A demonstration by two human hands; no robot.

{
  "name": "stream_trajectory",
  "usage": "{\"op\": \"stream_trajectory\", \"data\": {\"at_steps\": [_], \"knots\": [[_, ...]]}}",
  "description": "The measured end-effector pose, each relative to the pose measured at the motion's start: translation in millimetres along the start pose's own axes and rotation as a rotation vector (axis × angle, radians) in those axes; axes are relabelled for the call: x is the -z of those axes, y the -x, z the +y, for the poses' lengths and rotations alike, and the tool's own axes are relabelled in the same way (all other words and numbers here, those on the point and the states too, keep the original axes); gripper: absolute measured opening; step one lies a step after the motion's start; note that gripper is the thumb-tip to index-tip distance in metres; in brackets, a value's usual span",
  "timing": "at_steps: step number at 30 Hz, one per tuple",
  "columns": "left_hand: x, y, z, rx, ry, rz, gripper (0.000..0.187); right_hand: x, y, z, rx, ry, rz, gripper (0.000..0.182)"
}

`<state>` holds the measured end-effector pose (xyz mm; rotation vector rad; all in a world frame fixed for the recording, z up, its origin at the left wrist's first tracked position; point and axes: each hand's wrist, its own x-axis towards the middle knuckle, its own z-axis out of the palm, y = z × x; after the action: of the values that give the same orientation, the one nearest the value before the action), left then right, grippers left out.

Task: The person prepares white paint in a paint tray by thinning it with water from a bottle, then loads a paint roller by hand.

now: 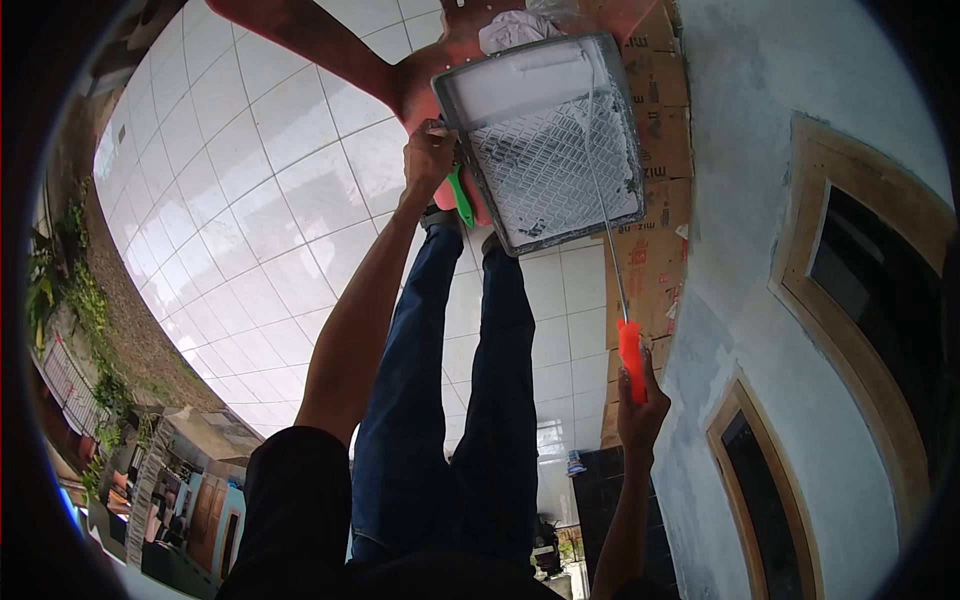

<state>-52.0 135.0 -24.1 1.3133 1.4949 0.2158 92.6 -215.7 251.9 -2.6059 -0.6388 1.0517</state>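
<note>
A black paint tray (550,160) with white paint in its deep end and a ridged, paint-smeared slope rests on a red plastic chair (385,75). My left hand (429,155) is closed on the tray's left rim. Just below that hand is a green handle (461,197), apparently of a brush, partly hidden by the tray. My right hand (642,400) grips the orange handle of a paint roller (630,350). Its thin metal rod runs up across the tray, and the roller head lies in the white paint at the far end, hard to tell from the paint.
A crumpled white cloth or bag (518,32) lies behind the tray. Flattened cardboard (645,270) covers the floor along the grey-blue wall (730,260), which has wooden-framed windows (800,230). White floor tiles (280,150) extend left to a planted strip of ground.
</note>
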Motion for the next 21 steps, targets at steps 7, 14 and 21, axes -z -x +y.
{"op": "stream_trajectory", "data": {"at_steps": [7,14,21], "knots": [[0.7,4.2,5.6,0.017,-0.014,-0.001,0.030,-8.1,24.4,8.7,0.078,0.021,0.030,0.041],[0.4,3.1,3.7,0.007,-0.032,-0.015,0.031,-3.9,47.6,-2.6,-0.014,0.018,-0.081,0.042],[0.9,1.9,5.1,0.024,-0.056,-0.031,0.030,-2.2,66.5,-7.7,-0.070,0.053,-0.141,0.042]]}}
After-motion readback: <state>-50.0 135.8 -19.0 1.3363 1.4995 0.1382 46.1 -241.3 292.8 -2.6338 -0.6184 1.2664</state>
